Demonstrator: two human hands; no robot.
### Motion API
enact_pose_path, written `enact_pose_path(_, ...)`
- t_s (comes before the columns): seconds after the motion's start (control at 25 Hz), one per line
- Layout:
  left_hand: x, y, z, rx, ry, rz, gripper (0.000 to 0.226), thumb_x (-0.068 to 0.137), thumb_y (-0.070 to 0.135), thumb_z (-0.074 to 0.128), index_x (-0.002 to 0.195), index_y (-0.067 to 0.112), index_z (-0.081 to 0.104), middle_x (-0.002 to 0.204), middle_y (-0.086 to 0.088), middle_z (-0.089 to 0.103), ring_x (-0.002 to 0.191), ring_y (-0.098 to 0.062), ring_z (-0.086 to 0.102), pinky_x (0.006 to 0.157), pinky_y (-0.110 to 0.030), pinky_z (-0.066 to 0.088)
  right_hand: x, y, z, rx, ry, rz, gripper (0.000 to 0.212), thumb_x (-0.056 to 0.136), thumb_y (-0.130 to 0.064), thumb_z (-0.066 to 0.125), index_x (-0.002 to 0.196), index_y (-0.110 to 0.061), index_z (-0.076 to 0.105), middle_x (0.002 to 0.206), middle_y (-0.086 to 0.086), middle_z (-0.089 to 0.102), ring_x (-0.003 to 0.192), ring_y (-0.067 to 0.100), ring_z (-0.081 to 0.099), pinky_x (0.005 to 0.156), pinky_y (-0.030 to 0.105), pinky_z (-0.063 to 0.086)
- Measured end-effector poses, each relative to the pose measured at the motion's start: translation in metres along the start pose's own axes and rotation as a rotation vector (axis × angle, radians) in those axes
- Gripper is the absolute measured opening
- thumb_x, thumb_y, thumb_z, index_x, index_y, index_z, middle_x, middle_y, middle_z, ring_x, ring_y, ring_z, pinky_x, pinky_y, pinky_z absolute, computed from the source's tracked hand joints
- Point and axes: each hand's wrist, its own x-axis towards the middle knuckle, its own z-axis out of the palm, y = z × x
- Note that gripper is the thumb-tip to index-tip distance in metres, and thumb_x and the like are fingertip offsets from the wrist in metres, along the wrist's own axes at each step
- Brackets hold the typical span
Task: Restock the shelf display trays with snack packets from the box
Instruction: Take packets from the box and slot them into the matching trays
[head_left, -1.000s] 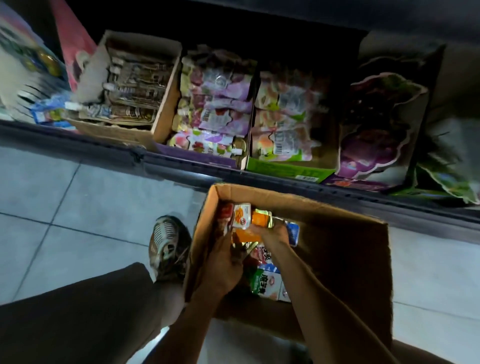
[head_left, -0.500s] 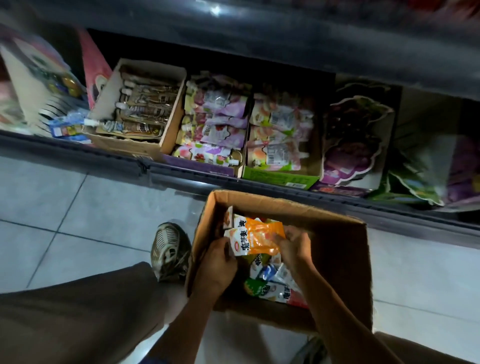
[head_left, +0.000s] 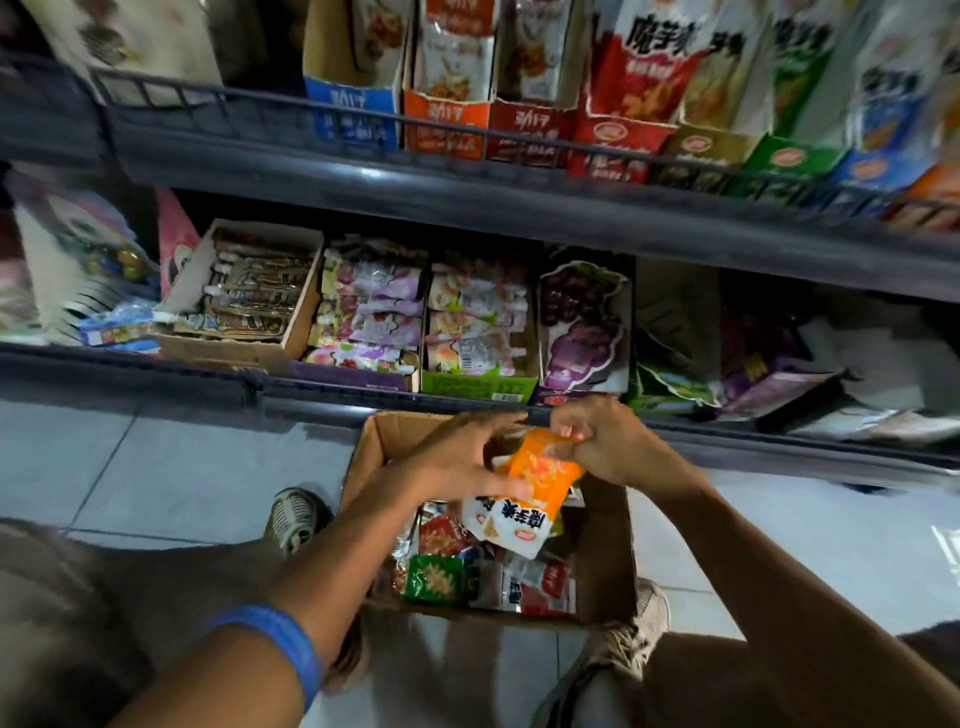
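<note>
Head view: Your right hand (head_left: 615, 447) pinches the upper edge of the orange snack packets (head_left: 530, 493), fingers curled tight on the foil. Your left hand (head_left: 457, 462) cups the same bundle from the left side, thumb and fingers curved around it, a blue wristband (head_left: 280, 644) showing further down the forearm. The bundle hangs between both hands, above the open cardboard box (head_left: 374, 447). More packets, red, green and white, lie in the box directly below your hands. Beyond your hands, the lower shelf (head_left: 156, 364) carries display trays (head_left: 478, 387) of pouches. Higher up, the upper shelf (head_left: 467, 197) holds upright trays of matching packets. A shoe (head_left: 293, 519) rests on the tiled floor left of the box.
</note>
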Motion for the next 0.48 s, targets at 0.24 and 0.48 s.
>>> enact_pose_path(0.24, -0.016, 0.010, -0.001, 0.121, 0.063, -0.001, 0.102, 0.072, 0.053, 0.081, 0.153, 0.041, 0.022, 0.162, 0.002, 0.026, 0.148, -0.022, 0.023, 0.119, -0.047, 0.026, -0.009, -0.016, -0.008, 0.152, 0.037, 0.142, 0.026, 0.080, -0.020, 0.077, 0.063, -0.024, 0.058, 0.062, -0.011, 0.054, 0.060, 0.001, 0.048, 0.060, 0.025, 0.038)
enact_pose_path(0.48, -0.014, 0.008, 0.004, -0.161, 0.045, -0.019, 0.103, 0.064, 0.046, 0.089, 0.150, 0.039, 0.032, 0.144, 0.009, 0.053, 0.125, -0.011, 0.056, 0.102, -0.038, 0.050, -0.009, -0.025, -0.013, 0.227, 0.061, 0.046, 0.018, 0.083, -0.017, 0.073, 0.069, -0.019, 0.062, 0.062, -0.009, 0.059, 0.058, 0.002, 0.054, 0.059, 0.023, 0.041)
